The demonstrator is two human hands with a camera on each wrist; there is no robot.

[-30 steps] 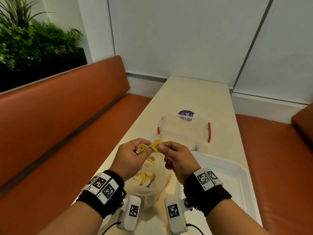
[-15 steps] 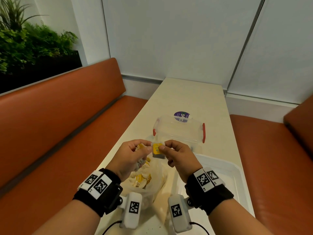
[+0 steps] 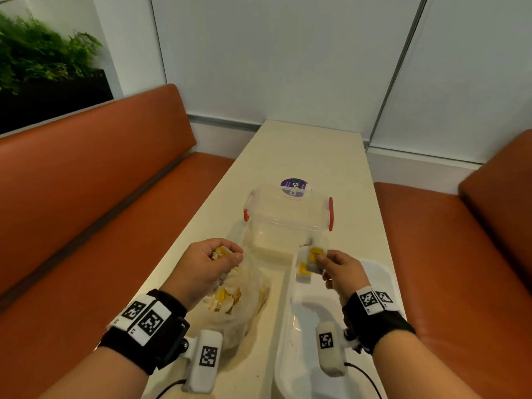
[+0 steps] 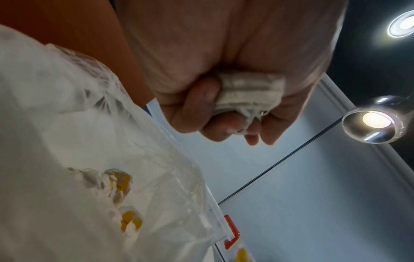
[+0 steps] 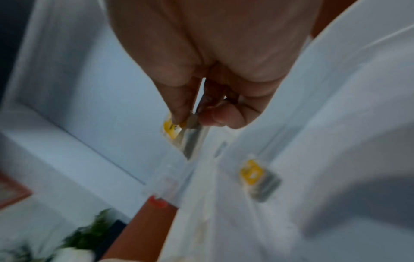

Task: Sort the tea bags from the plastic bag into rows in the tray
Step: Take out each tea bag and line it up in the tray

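Looking down from the head view, the right hand (image 3: 342, 272) pinches a tea bag (image 3: 312, 259) by its near edge over the far left corner of the white tray (image 3: 383, 280), just above another tea bag (image 3: 303, 273) that lies there. The left hand (image 3: 207, 266) is clenched around a bunch of tea bags over the plastic bag (image 3: 244, 306), which sits on the table (image 3: 311, 151) left of the tray. A clear box (image 3: 288, 211) with red clips stands beyond.

From the left wrist, the fingers (image 4: 201, 99) curl tightly round a wad of soft white paper bags (image 4: 248, 88), with the plastic bag (image 4: 67, 141) below showing yellow tags inside.

From the right wrist, blurred, thumb and fingertip (image 5: 179, 113) grip the tea bag (image 5: 183, 134) at its top; the lying tea bag (image 5: 257, 179) rests on the tray (image 5: 358, 88).

These sachets look light, thin and floppy, probably slippery in their clear wrap, so an edge pinch suits them.
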